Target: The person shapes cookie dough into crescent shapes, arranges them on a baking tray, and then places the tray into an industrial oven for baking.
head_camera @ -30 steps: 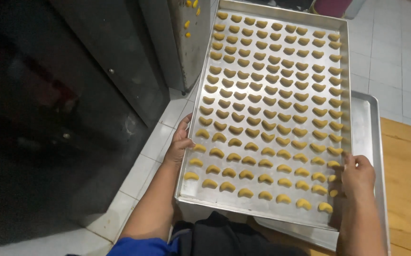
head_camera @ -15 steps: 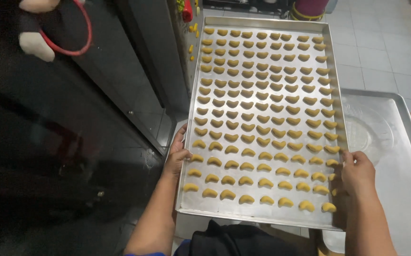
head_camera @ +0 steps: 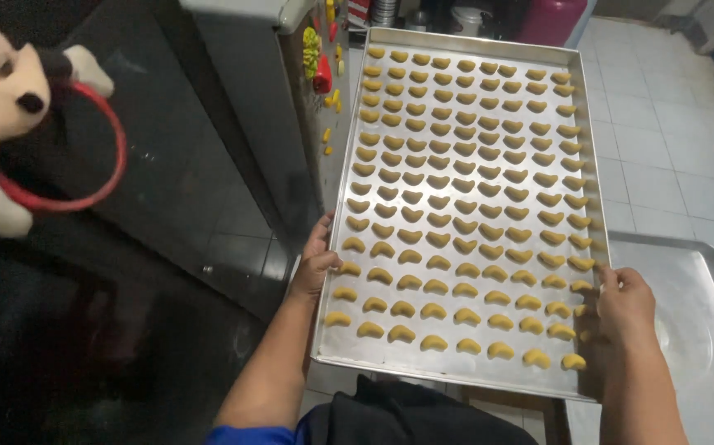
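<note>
I carry a long metal baking tray (head_camera: 349, 346) level in front of me, filled with rows of small yellow crescent-shaped cookies (head_camera: 456, 202). My left hand (head_camera: 316, 262) grips the tray's left rim near its close end. My right hand (head_camera: 625, 306) grips the right rim opposite, thumb over the edge next to the outermost cookies. Both forearms reach up from the bottom of the view.
A second, bare metal tray (head_camera: 695, 330) lies at the lower right, partly under the carried one. A dark cabinet (head_camera: 242, 140) stands left of the tray. A plush toy with a red ring (head_camera: 19, 107) hangs at upper left. White floor tiles (head_camera: 670, 156) lie to the right.
The tray with both hands has drifted left and forward, away from the bare tray. The plush toy and the cabinet have come further into view.
</note>
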